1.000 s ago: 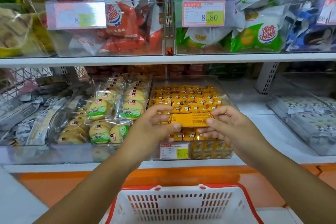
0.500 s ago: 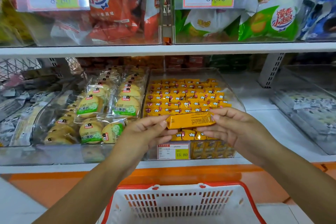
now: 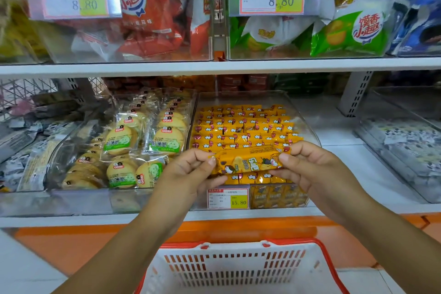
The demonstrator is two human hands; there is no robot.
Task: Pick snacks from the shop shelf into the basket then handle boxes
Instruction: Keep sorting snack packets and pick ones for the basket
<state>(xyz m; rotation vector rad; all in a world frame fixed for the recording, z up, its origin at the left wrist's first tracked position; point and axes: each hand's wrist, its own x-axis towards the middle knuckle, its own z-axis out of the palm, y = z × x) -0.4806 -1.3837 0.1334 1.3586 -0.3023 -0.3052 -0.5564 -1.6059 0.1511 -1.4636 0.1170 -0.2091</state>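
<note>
Far left on the lower shelf: clear bin of round biscuit packs (image 3: 133, 145). Left hand (image 3: 191, 174) pinches the left end of the yellow snack packet (image 3: 248, 161), thumb and fingertips curled on it. Packet is off the shelf, tilted slightly up to the right with its printed face to camera, in front of the clear bin of matching yellow packets (image 3: 243, 124) and just above its 15.80 price tag (image 3: 228, 198). Right hand (image 3: 307, 167) pinches the right end. White basket with red rim (image 3: 238, 267) sits below the hands, apart from the packet. Far right: bin of grey-white packs (image 3: 405, 150).
</note>
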